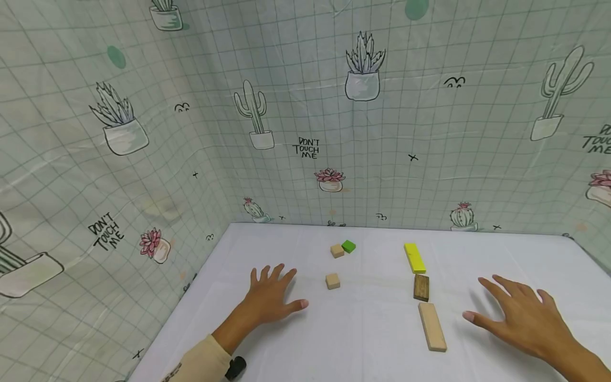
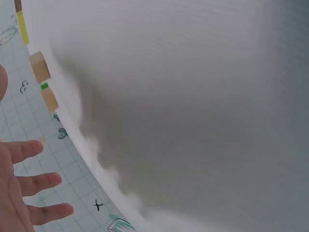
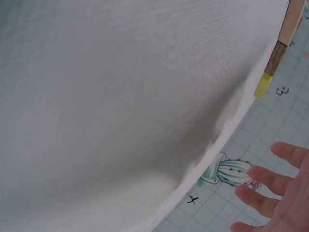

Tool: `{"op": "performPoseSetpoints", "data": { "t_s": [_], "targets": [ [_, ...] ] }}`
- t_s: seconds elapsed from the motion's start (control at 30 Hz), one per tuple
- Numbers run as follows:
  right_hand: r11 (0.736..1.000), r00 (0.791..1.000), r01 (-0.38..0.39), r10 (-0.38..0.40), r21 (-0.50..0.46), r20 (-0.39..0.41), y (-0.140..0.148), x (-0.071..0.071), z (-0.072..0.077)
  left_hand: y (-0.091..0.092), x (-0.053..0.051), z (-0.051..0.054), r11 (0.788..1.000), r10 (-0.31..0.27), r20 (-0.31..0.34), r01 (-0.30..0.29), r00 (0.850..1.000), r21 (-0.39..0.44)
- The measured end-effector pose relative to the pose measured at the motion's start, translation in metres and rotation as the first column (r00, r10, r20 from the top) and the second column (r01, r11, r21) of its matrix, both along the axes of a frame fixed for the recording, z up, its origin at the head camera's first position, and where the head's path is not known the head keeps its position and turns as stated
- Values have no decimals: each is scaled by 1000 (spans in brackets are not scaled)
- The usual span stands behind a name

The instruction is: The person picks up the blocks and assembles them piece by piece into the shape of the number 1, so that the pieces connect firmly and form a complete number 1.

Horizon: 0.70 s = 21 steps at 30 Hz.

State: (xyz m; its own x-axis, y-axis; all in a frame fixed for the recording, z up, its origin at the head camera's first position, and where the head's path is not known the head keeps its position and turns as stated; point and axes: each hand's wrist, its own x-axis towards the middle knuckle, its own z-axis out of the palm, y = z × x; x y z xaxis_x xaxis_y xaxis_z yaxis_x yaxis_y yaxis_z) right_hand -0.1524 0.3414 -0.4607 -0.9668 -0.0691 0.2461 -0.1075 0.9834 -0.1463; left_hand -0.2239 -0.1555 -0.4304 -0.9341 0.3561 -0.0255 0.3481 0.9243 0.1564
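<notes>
My left hand (image 1: pixel 269 300) hovers over the left part of the white table with its fingers spread, holding nothing. Nearest to it is a small plain wooden cube (image 1: pixel 332 281). Behind that cube, another plain cube (image 1: pixel 337 251) sits beside a green cube (image 1: pixel 349 246). Over on the right, my right hand (image 1: pixel 527 318) is spread above the table, also holding nothing. To its left runs a column of blocks: a long plain wooden block (image 1: pixel 433 327) in front, a short dark brown block (image 1: pixel 421 287), then a yellow block (image 1: pixel 415 258) at the back.
The white tabletop (image 1: pixel 367 329) ends at a curtain (image 1: pixel 396 122) printed with cacti and grid lines, which hangs along the back and the sides. A black band (image 1: pixel 235 367) is at my left wrist, by the beige sleeve (image 1: pixel 202 361).
</notes>
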Motion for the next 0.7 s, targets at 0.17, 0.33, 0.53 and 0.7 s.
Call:
{"op": "performPoseSetpoints", "data": {
  "t_s": [0.17, 0.33, 0.53, 0.7],
  "targets": [
    [1000, 1000, -5, 5, 24, -1, -2, -1, 5, 11, -1, 0, 999, -34, 7, 34, 999, -16],
    [999, 1000, -14, 15, 39, -20, -2, -6, 10, 24, 0, 0, 997, -75, -22, 75, 997, -29],
    [1000, 999, -13, 12, 25, 46, -6, -12, 17, 43, 1, -2, 991, -121, -46, 118, 992, -61],
    [1000, 996, 0, 1, -14, 88, -10, -14, 20, 59, 4, -4, 983, -176, -75, 171, 982, -74]
  ]
}}
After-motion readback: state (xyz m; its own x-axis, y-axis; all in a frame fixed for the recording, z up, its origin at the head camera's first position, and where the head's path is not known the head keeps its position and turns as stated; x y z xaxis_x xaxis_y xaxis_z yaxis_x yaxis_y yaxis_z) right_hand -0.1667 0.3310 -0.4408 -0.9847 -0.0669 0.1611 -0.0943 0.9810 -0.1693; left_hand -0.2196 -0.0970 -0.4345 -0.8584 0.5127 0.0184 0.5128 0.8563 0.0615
